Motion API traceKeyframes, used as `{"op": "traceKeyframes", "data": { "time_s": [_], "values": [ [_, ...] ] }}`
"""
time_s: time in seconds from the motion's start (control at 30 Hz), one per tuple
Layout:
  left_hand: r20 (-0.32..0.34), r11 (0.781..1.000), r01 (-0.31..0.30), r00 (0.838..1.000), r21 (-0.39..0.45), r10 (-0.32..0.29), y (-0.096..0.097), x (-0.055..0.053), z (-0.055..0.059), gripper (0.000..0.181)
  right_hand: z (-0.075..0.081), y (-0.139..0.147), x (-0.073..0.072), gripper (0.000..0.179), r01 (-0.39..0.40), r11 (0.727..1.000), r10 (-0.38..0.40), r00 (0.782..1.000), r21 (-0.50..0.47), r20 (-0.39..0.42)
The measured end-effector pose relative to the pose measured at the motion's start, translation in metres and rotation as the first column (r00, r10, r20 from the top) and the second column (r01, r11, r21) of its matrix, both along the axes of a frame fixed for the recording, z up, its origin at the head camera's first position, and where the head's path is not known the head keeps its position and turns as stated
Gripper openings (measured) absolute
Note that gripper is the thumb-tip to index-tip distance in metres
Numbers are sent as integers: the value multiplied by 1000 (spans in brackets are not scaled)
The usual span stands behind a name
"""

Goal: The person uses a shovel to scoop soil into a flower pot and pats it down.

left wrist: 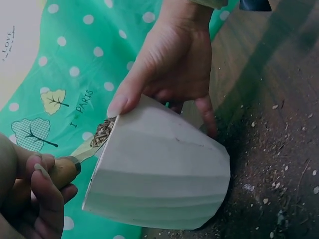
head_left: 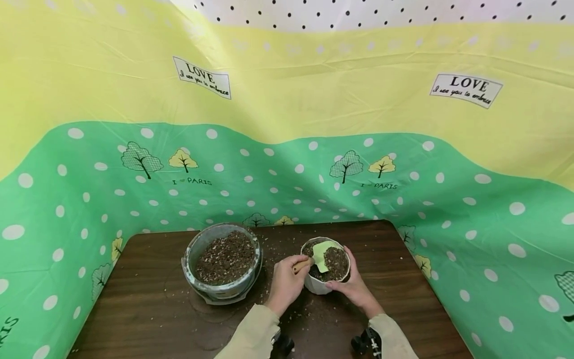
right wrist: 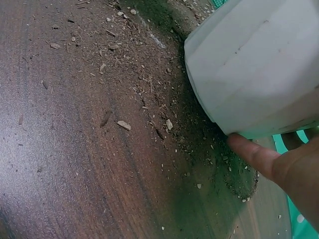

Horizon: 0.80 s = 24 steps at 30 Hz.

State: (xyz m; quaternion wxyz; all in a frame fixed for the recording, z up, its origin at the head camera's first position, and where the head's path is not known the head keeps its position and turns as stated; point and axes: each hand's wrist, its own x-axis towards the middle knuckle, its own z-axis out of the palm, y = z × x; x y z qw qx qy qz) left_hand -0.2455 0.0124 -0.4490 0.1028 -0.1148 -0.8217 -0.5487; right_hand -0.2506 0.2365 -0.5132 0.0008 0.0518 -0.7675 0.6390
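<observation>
1. The cloth (head_left: 269, 169) fills most of my head view, thin and creased, its green part spotted white.
2. Below it I see the bench (head_left: 157, 314), dark wood-grained, with a dull sheen.
3. The tub (head_left: 230, 290) sits at its left, round, with a scuffed grey rim, probably parked there so the soil (head_left: 226, 259) is within easy reach of the left hand.
4. The white pot (left wrist: 164, 164) is right of the tub, between the hands; its wall is faceted and smooth. I cannot tell whether its base rests fully on the bench.
5. The right hand (head_left: 356, 288) grips the pot, thumb at the rim, fingers spread round the wall, I judge to steady it.
6. The left hand (head_left: 287, 283) has its fingers clamped on the trowel's wooden handle, likely for fine control.
7. The trowel (head_left: 320, 257) has a flat, pale green blade inside the pot, partly covered with soil.
8. Smallest, I find crumbs (right wrist: 123, 125), dry and flaky, strewn near the pot.
</observation>
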Motion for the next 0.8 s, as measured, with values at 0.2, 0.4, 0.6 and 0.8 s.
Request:
{"op": "traceKeyframes", "data": {
  "time_s": [0.2, 0.4, 0.6, 0.8],
  "values": [
    [-76, 998, -28, 997, -62, 23, -1, -3, 0, 22, 0, 0, 0, 114, 5, 1000, -5, 1000, 23, 4],
    [-131, 992, -80, 989, -100, 66, -5, -4, -2, 24, 1, 0, 1, 116, 6, 1000, -6, 1000, 20, 5],
    [-223, 985, -135, 969, -106, 108, -13, -4, -4, 25, 2, 0, 1, 118, -2, 1000, 2, 1000, 0, 8],
    [-310, 972, -202, 938, -122, 156, -22, -3, 1, 25, 2, 0, 0, 116, 1, 1000, -1, 1000, -3, 20]
  ]
}}
